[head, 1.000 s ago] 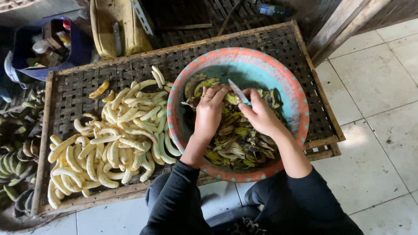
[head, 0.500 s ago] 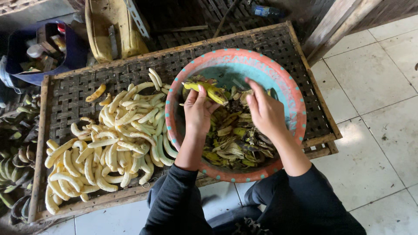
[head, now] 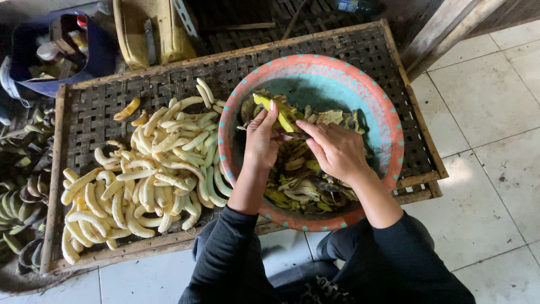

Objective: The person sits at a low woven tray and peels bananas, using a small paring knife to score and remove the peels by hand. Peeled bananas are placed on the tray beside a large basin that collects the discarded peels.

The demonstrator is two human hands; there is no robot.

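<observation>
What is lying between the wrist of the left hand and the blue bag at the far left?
In the head view, a pile of peeled bananas on the woven tray lies between the left hand and the blue bag.

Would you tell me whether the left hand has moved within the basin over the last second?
Yes. The left hand, holding a banana, has shifted toward the basin's far rim, and the right hand has stayed close beside it.

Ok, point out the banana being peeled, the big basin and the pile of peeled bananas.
banana (head: 279,114), head view, on its yellow-green skin.
basin (head: 388,121), head view, on its right inner wall.
peeled bananas (head: 154,169), head view, on the middle of the pile.
</observation>
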